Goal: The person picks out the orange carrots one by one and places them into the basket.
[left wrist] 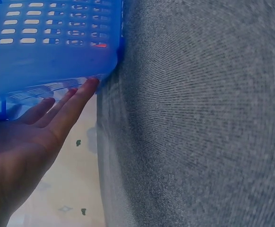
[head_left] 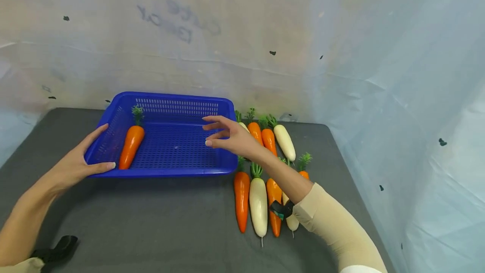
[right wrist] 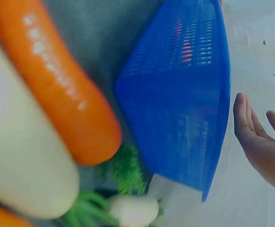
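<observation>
A blue plastic basket (head_left: 178, 172) with slotted walls stands on a dark grey cloth surface. In it, on the left side, lies one glossy orange carrot (head_left: 132, 143) with a green leafy top. My left hand (head_left: 77, 161) rests against the basket's near left corner, thumb on the front rim. In the left wrist view its straight fingers (left wrist: 71, 109) touch the basket's outer wall. Over the basket's right part hovers my right hand (head_left: 229, 135), fingers loosely bent and holding nothing. The right wrist view shows that hand (right wrist: 265, 142) beyond the basket's rim, fingers apart.
Right of the basket lie several carrots (head_left: 241, 199) and white radishes (head_left: 258, 207) in two rough rows, partly under my right forearm. A far radish (head_left: 285, 142) lies at the back. Pale plastic sheeting (head_left: 242, 33) hangs behind and along the right side.
</observation>
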`<act>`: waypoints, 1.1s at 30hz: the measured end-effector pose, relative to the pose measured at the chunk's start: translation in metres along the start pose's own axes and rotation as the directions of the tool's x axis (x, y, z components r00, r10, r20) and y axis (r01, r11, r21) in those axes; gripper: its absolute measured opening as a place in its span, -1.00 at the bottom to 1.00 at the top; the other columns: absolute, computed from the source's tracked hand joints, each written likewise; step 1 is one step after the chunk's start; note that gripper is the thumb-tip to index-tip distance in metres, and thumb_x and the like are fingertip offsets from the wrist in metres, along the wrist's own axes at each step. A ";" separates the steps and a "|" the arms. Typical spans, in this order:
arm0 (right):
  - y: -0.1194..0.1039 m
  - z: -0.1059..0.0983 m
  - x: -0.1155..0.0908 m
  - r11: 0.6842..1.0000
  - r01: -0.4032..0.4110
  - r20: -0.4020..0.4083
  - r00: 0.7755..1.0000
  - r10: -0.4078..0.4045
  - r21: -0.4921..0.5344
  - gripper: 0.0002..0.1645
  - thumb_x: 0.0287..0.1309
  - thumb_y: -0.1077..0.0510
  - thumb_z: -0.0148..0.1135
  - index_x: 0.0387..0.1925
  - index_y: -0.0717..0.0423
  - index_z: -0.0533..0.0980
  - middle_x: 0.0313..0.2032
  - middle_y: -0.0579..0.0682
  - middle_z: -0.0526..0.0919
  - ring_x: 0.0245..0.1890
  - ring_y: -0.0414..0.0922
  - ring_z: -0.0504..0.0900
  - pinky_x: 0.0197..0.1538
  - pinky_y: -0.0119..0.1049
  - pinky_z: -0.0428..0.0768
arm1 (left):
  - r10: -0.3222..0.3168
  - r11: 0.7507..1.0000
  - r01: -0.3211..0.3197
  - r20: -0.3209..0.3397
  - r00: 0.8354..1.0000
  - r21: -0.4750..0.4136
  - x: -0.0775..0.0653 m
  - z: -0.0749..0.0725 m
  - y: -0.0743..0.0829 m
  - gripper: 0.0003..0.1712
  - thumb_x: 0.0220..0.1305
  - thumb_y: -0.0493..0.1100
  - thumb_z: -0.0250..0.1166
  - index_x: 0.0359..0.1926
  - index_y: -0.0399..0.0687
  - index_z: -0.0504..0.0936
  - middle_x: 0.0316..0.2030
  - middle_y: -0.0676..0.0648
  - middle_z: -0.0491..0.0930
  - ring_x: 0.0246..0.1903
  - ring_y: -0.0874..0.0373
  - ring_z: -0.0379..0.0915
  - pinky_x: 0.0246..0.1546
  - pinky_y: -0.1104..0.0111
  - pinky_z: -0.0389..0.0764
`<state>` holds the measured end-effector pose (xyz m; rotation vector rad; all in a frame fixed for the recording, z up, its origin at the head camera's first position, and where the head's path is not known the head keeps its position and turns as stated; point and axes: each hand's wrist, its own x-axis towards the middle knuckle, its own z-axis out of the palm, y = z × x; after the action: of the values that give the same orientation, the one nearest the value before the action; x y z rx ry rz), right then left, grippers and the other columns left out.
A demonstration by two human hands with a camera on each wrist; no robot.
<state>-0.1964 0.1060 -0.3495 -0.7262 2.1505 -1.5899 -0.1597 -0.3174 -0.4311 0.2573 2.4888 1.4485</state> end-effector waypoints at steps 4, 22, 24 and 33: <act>0.009 -0.011 -0.013 1.000 0.013 -0.042 0.999 -0.012 0.021 -0.29 0.29 0.26 0.29 0.41 -0.08 0.31 0.23 0.05 0.54 0.13 0.13 0.58 0.08 -0.18 0.64 | -0.003 1.000 0.003 -0.008 1.000 -0.003 -0.001 0.000 0.001 0.18 0.36 -0.14 0.29 0.53 0.51 -0.46 0.50 -0.42 -0.52 0.28 -0.69 -0.22 0.06 -0.58 -0.01; 0.035 -0.050 -0.073 0.999 -0.029 -0.140 0.990 0.031 0.016 -0.28 0.30 0.25 0.28 0.43 0.01 0.28 0.28 0.30 0.44 0.15 0.23 0.53 0.10 -0.12 0.63 | -0.018 1.000 0.018 0.003 1.000 0.012 0.001 -0.002 -0.001 0.17 0.38 -0.13 0.28 0.53 0.52 -0.47 0.50 -0.42 -0.51 0.27 -0.66 -0.19 0.06 -0.57 0.02; 0.038 -0.054 -0.082 0.999 -0.036 -0.157 0.987 0.037 0.006 -0.30 0.30 0.22 0.29 0.42 -0.03 0.29 0.28 0.23 0.46 0.14 0.17 0.55 0.09 -0.13 0.63 | -0.020 1.000 0.020 0.000 1.000 0.014 0.001 -0.001 0.000 0.17 0.38 -0.12 0.28 0.53 0.53 -0.47 0.50 -0.42 -0.51 0.27 -0.67 -0.19 0.06 -0.57 0.01; 0.049 -0.068 -0.116 0.997 -0.070 -0.217 0.974 0.065 -0.015 -0.28 0.30 0.17 0.31 0.43 -0.09 0.29 0.29 0.12 0.47 0.18 0.28 0.49 0.05 0.03 0.63 | -0.032 0.999 0.032 -0.007 0.999 0.001 0.001 0.000 0.001 0.16 0.39 -0.11 0.27 0.52 0.56 -0.48 0.48 -0.48 -0.49 0.24 -0.69 -0.17 0.04 -0.57 0.03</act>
<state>-0.1515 0.2394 -0.3769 -0.4997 2.3224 -1.6784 -0.1608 -0.3167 -0.4301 0.2114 2.4876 1.4385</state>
